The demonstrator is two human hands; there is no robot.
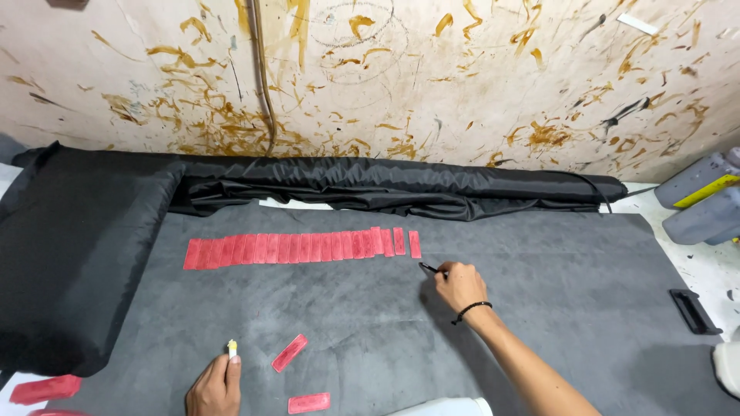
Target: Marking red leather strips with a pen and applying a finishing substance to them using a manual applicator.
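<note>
A long row of several red rectangular strips (301, 248) lies side by side on a grey felt mat (555, 277). My right hand (460, 285), with a black band on the wrist, grips a thin dark tool (428, 269) whose tip points toward the right end of the row. My left hand (216, 387) rests near the front edge and holds a small yellowish-white piece (232, 348) between its fingers. Two loose red strips (290, 353) (309, 403) lie on the mat just right of my left hand.
Rolled black fabric (401, 185) runs along the stained wall, and more black fabric (69, 254) covers the left side. Grey jugs (701, 196) stand at the right. A black flat object (694, 310) lies off the mat's right edge. Red pieces (45, 389) sit at the bottom left.
</note>
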